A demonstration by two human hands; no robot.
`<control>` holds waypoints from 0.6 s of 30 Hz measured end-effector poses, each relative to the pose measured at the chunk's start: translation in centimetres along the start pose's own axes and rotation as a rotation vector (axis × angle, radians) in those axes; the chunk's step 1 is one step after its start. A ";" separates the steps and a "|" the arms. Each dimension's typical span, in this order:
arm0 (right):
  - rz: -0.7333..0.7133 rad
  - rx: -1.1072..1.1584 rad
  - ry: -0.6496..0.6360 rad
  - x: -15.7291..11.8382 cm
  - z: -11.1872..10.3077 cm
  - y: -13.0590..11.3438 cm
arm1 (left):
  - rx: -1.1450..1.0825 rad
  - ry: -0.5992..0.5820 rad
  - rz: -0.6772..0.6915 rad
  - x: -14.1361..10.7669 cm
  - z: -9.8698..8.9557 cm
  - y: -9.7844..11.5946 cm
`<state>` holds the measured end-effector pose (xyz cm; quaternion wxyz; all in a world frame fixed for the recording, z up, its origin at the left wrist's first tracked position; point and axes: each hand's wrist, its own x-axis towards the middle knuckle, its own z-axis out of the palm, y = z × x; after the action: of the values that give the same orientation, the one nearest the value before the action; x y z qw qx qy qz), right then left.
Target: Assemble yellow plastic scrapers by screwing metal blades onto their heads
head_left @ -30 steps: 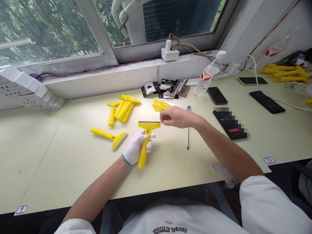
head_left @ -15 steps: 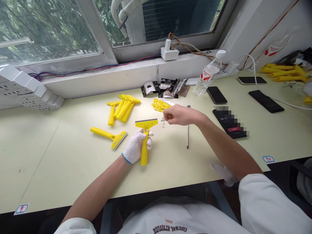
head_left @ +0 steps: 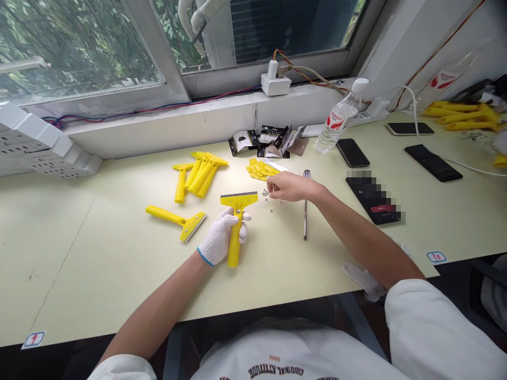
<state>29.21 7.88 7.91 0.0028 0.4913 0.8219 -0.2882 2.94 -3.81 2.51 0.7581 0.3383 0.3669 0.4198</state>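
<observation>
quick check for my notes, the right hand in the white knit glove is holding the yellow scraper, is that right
Wrong side: the head view shows the left hand, not the other one, in the white knit glove holding the yellow scraper.

Six yellow scrapers (head_left: 236,232) lie on the bench (head_left: 99,253): one held, one apart, four bunched. Toward its right end are four phones (head_left: 352,153); nearer the middle, one water bottle (head_left: 336,121), one screwdriver (head_left: 305,206).

Yellow scraper (head_left: 234,247) — white knit glove (head_left: 219,238)
</observation>
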 end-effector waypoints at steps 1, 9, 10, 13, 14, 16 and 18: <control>-0.026 0.105 0.064 0.0 0.1 -0.5 | 0.005 0.001 0.000 0.0 0.0 0.0; -0.191 0.639 -0.006 -0.1 1.3 -2.6 | 0.084 -0.038 0.007 -0.2 0.0 -0.2; -0.149 0.649 0.004 -0.1 1.4 -2.6 | 0.090 -0.041 0.013 -0.2 0.0 -0.3; -0.065 0.709 -0.003 -0.1 1.5 -2.4 | 0.120 -0.036 0.030 -0.3 0.1 -0.3; -0.055 0.738 -0.012 0.0 1.5 -2.3 | 0.136 -0.034 0.037 -0.3 0.2 -0.3; -0.042 0.795 -0.025 0.1 1.7 -2.2 | 0.168 -0.031 0.053 -0.4 0.4 -0.3; -0.021 0.854 -0.041 0.3 1.9 -2.2 | 0.197 -0.029 0.065 -0.5 0.5 -0.2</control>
<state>26.77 6.40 7.26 -0.1876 0.4341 0.6334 -0.6125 3.28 -4.45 2.74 0.7123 0.4290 0.3845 0.4010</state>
